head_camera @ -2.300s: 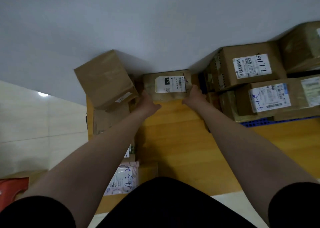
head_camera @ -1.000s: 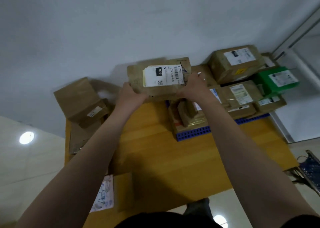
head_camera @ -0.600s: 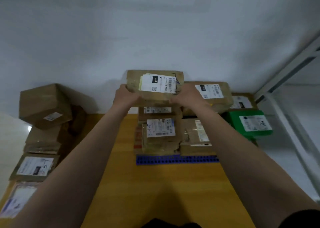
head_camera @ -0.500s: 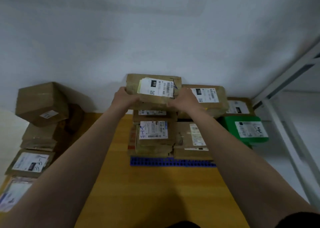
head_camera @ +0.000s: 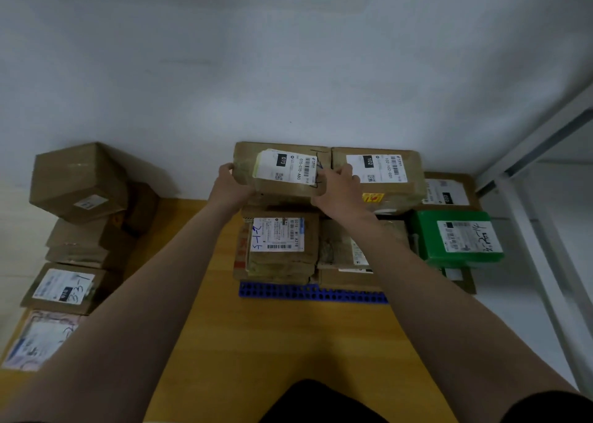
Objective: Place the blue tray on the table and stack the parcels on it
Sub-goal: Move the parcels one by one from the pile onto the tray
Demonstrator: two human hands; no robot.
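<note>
A brown parcel labelled 070 [head_camera: 282,169] sits at the top rear left of the stack, held at both ends. My left hand [head_camera: 232,185] grips its left end and my right hand [head_camera: 340,186] its right end. The blue tray [head_camera: 313,292] lies on the wooden table [head_camera: 288,342], only its front rim showing under the parcels. Beside the held parcel lies a brown parcel labelled 102 [head_camera: 378,172]. Below it are a brown parcel with blue writing [head_camera: 279,239] and a green parcel [head_camera: 459,238].
More brown parcels [head_camera: 77,182] are piled at the table's left edge, with a flat labelled one [head_camera: 64,289] and a pale mailer [head_camera: 41,339] in front. A white wall stands behind. A white metal frame [head_camera: 545,230] runs along the right.
Both hands lifted the 070 parcel from the table's rear, carried it right and lowered it onto the stack on the tray. The camera view swung right with it.
</note>
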